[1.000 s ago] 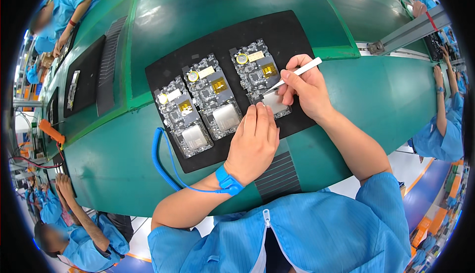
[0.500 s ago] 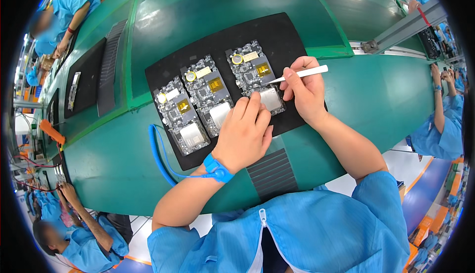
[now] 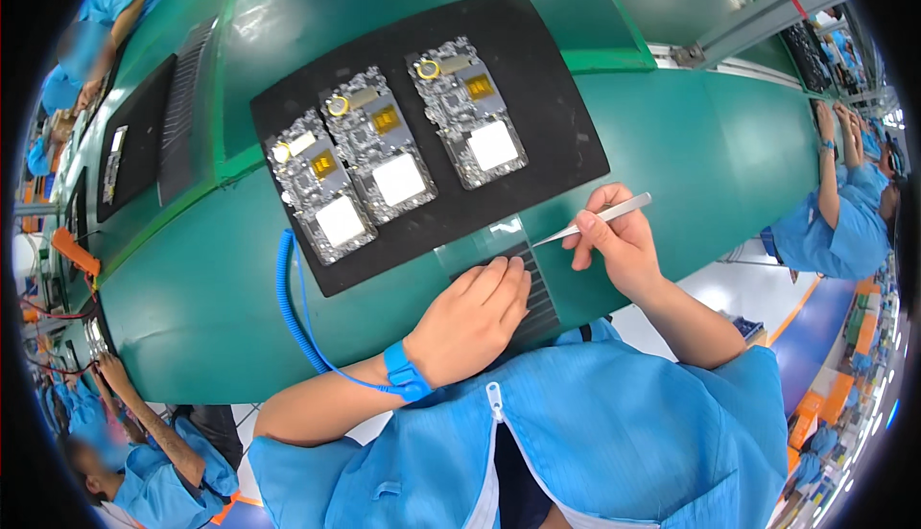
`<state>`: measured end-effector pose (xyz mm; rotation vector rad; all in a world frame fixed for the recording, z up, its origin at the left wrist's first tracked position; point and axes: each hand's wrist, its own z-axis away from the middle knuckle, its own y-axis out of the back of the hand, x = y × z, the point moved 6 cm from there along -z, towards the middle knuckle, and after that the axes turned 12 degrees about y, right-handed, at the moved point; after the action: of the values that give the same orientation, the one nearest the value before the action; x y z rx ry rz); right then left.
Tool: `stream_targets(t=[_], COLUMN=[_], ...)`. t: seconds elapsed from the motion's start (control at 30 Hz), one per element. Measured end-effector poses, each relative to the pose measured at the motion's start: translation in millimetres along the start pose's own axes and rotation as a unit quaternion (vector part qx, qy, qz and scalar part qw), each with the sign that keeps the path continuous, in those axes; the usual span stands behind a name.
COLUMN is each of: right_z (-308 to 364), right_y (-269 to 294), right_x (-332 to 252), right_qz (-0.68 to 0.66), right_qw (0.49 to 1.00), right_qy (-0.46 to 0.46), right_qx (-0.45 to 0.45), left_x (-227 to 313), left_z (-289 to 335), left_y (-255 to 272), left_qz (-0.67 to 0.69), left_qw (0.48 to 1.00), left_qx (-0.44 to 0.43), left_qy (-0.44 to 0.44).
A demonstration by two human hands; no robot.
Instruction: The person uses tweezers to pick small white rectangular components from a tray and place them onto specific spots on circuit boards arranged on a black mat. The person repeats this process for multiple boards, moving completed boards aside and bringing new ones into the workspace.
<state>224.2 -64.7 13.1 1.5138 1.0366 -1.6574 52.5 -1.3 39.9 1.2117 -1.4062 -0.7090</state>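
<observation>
My right hand (image 3: 625, 249) grips metal tweezers (image 3: 614, 211), whose tips point left at the edge of a clear sheet with dark strips (image 3: 543, 310). My left hand (image 3: 472, 323) rests on that sheet, fingers stretched out together and holding nothing. A blue wrist strap (image 3: 407, 372) is round my left wrist. Beyond my hands, a black mat (image 3: 547, 97) carries a left circuit board (image 3: 305, 188), a middle circuit board (image 3: 360, 136) and a right circuit board (image 3: 446, 112). Each board has a silvery-white square, an amber patch and a round yellow-rimmed part.
A blue coiled cord (image 3: 288, 289) runs from my wrist strap past the mat's left corner. The green table (image 3: 672, 160) spreads around. A metal rail post (image 3: 758, 16) stands at upper right. Co-workers in blue sit at left and right; an orange-handled tool (image 3: 75, 251) is far left.
Both hands have drawn back from the right circuit board toward me. The left now lies on the striped sheet, and the tweezers have come to its edge. The view has shifted.
</observation>
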Motion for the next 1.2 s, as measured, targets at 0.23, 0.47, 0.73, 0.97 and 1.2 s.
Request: stream_targets(t=[0.23, 0.47, 0.73, 0.97, 1.2], right_z=[9, 6, 2, 2, -1], right_y=[0, -5, 0, -5, -6], right_x=[12, 11, 13, 11, 12], right_qz=[0.063, 0.073, 0.012, 0.061, 0.049], right_qw=[0.998, 0.997, 1.0, 0.998, 0.999], right_qy=[0.015, 0.011, -0.012, -0.007, -0.016], right_qx=[-0.01, 0.01, 0.018, 0.014, 0.007], left_x=[2, 0, -1, -2, -4], left_z=[0, -5, -5, -5, -3], left_y=[-6, -7, -6, -7, -8], left_qz=[0.001, 0.037, 0.033, 0.033, 0.029], left_qw=[0.999, 0.999, 0.999, 0.999, 0.999], left_qx=[-0.032, -0.035, -0.028, -0.034, -0.03], left_qy=[-0.015, 0.001, -0.005, -0.01, -0.008])
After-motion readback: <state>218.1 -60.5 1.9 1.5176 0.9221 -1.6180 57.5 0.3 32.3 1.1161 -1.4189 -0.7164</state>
